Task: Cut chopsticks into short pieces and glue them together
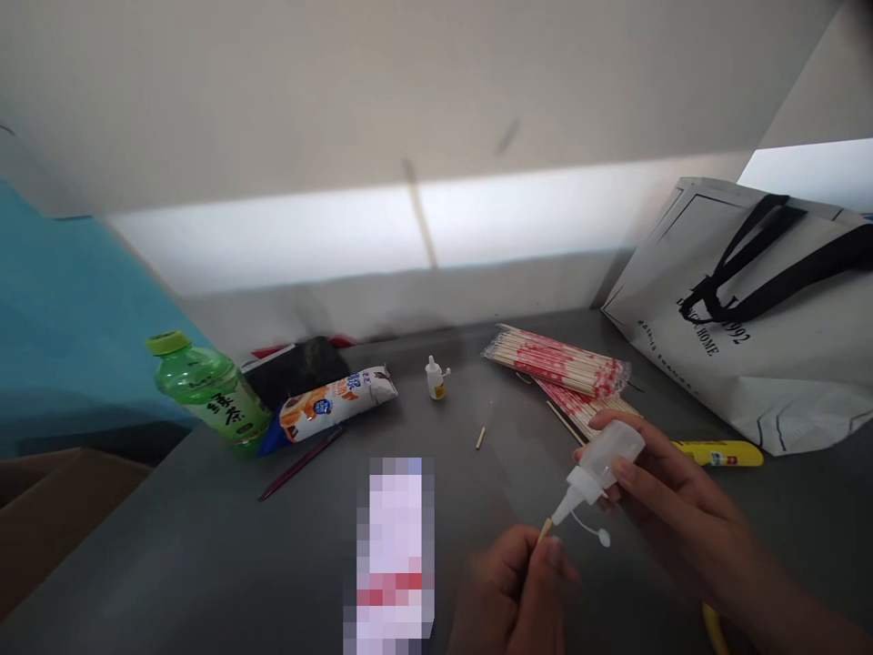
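My right hand [682, 509] is closed around a translucent squeeze bottle [614, 455], tilted nozzle-down to the left. Its small cap dangles open on a thin strap. My left hand [515, 587] pinches a short wooden stick [545, 529], whose upper end meets the tip of the bottle's nozzle. Most of the stick is hidden by my fingers. Beyond my hands lie wrapped bundles of wooden sticks [556, 359] with red print, partly covered by my right hand. A loose short stick piece [481, 438] rests on the grey table [416, 432].
A small white bottle [435, 379] stands near the wall. Leftward are a green drink bottle [211, 391], a snack packet [337, 405], a dark red pen-like stick [300, 464] and a black item [300, 368]. A white bag [682, 264] and a yellow tool [733, 453] lie right. A pixelated object [396, 537] is in front.
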Available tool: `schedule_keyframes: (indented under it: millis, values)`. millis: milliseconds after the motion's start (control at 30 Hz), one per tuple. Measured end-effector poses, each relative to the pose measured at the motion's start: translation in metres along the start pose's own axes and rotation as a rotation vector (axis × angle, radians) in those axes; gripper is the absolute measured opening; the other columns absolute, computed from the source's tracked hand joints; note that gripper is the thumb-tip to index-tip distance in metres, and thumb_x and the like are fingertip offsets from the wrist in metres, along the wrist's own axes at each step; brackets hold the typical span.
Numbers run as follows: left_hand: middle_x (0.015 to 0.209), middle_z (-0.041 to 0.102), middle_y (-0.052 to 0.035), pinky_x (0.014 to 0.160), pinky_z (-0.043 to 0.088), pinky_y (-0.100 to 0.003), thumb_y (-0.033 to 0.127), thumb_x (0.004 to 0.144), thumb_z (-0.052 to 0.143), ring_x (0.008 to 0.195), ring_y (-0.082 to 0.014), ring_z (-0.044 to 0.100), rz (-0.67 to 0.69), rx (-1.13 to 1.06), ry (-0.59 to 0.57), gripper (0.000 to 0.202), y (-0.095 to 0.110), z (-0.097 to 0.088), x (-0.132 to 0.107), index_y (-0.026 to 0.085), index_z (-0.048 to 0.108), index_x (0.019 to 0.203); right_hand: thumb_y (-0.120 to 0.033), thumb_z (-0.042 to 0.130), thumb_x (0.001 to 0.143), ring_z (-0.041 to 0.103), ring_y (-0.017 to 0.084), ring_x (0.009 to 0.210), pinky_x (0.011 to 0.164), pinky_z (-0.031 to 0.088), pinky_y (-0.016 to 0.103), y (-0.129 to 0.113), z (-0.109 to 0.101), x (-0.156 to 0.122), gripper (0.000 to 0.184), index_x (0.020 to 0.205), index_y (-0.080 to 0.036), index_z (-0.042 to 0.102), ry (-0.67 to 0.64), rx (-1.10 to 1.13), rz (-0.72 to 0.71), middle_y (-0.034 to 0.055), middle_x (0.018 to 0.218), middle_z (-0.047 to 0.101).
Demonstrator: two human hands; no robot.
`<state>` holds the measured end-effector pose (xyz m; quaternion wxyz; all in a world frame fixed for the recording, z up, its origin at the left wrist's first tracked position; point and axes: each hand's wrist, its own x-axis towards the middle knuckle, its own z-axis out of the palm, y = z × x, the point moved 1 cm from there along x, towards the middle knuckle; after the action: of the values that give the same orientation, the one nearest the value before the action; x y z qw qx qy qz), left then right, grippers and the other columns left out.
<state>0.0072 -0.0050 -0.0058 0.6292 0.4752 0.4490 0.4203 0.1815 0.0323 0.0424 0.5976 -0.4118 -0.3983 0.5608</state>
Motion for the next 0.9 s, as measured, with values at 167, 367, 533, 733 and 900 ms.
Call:
schedule_keyframes:
  millis: [167, 367, 533, 733, 900]
  values:
    - [0.041, 0.042, 0.007, 0.042, 0.028, -0.02, 0.08, 0.086, 0.056, 0.038, -0.0088, 0.036, -0.019, 0.033, -0.002, 0.063, 0.006, 0.001, -0.001, 0.018, 0.069, 0.081, -0.046, 0.08, 0.085, 0.06, 0.019, 0.079, 0.071, 0.054, 0.028, 0.002, -0.005, -0.001, 0.039, 0.121, -0.035, 0.071, -0.028, -0.126, -0.037, 0.0025, 0.095, 0.076]
    - [0.041, 0.042, 0.0073, 0.041, 0.025, -0.02, 0.085, 0.083, 0.053, 0.037, -0.008, 0.033, -0.054, 0.059, -0.002, 0.07, 0.003, 0.0, -0.001, 0.017, 0.07, 0.083, -0.046, 0.077, 0.089, 0.064, 0.02, 0.082, 0.073, 0.058, 0.028, 0.0, -0.012, -0.003, 0.04, 0.126, -0.038, 0.065, -0.069, -0.261, -0.097, 0.0023, 0.102, 0.077]
    - [0.041, 0.041, 0.0078, 0.04, 0.023, -0.02, 0.086, 0.082, 0.052, 0.037, -0.0081, 0.034, -0.045, 0.043, 0.005, 0.07, 0.0, 0.0, 0.0, 0.018, 0.067, 0.083, -0.044, 0.07, 0.094, 0.065, 0.017, 0.078, 0.073, 0.059, 0.023, -0.005, -0.014, -0.006, 0.032, 0.125, -0.039, 0.063, -0.108, -0.356, -0.139, 0.0004, 0.101, 0.076]
    - [0.041, 0.039, 0.0087, 0.04, 0.022, -0.021, 0.087, 0.081, 0.052, 0.037, -0.0082, 0.035, -0.051, 0.047, -0.006, 0.07, 0.002, 0.0, 0.001, 0.018, 0.065, 0.081, -0.043, 0.071, 0.094, 0.066, 0.017, 0.083, 0.074, 0.06, 0.022, -0.004, -0.017, -0.007, 0.034, 0.126, -0.04, 0.062, -0.118, -0.401, -0.161, -0.0003, 0.104, 0.074]
    - [0.041, 0.041, 0.0084, 0.039, 0.023, -0.02, 0.088, 0.08, 0.051, 0.037, -0.0075, 0.034, -0.046, 0.059, -0.017, 0.071, 0.003, -0.001, 0.001, 0.018, 0.063, 0.08, -0.045, 0.07, 0.094, 0.066, 0.016, 0.084, 0.075, 0.059, 0.02, -0.006, -0.016, -0.008, 0.033, 0.125, -0.041, 0.062, -0.119, -0.399, -0.14, -0.0015, 0.104, 0.075]
